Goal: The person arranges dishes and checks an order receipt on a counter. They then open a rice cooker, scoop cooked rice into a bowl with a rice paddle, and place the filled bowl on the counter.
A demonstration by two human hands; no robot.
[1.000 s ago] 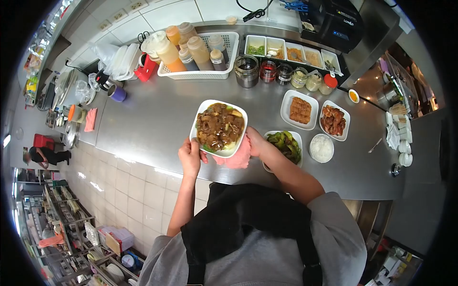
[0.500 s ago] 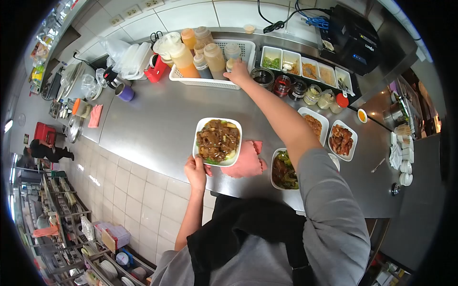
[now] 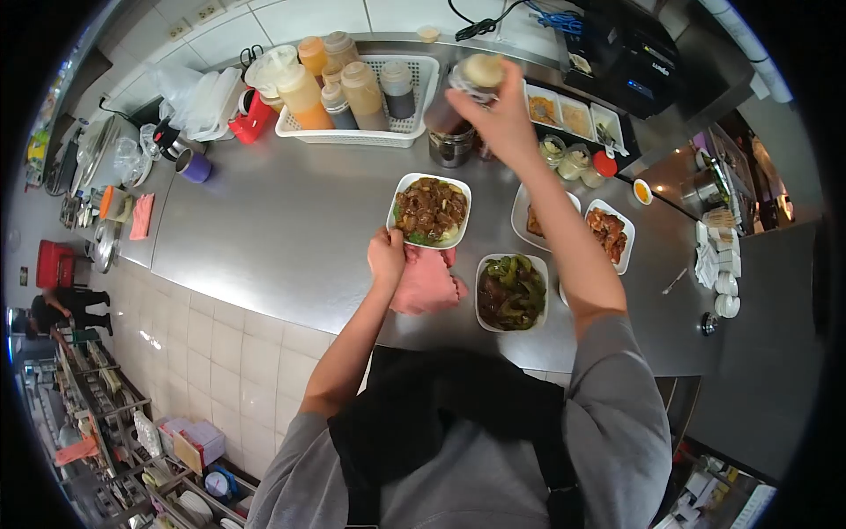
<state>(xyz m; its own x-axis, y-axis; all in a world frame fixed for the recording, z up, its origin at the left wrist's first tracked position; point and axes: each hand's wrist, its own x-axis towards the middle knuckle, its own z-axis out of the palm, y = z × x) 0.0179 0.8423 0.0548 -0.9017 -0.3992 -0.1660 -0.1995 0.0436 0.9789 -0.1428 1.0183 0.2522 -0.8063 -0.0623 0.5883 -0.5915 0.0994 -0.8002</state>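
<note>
Reaching far forward with right hand [image 3: 500,122], right forearm [image 3: 571,234] slanting inward, thumb parted from curled fingers in what looks like a grip, though blurred. Holding lower and nearer with left hand [image 3: 386,257], left forearm [image 3: 351,348] angled forward, fingers partly hidden.

The person wears a plain mid-grey shirt [image 3: 467,494] across the bottom centre of the frame, with a loose left sleeve [image 3: 304,445] and a wide, softly creased right sleeve [image 3: 621,388], both ending around the elbow. Over it lies a matte black apron [image 3: 441,397], its cloth rumpled into folds, with a dark left strap [image 3: 363,504] and right strap [image 3: 564,510] running to the lower edge. Beyond the sleeves, the forearms, left hand [image 3: 386,256] and right hand [image 3: 504,119] are bare.
</note>
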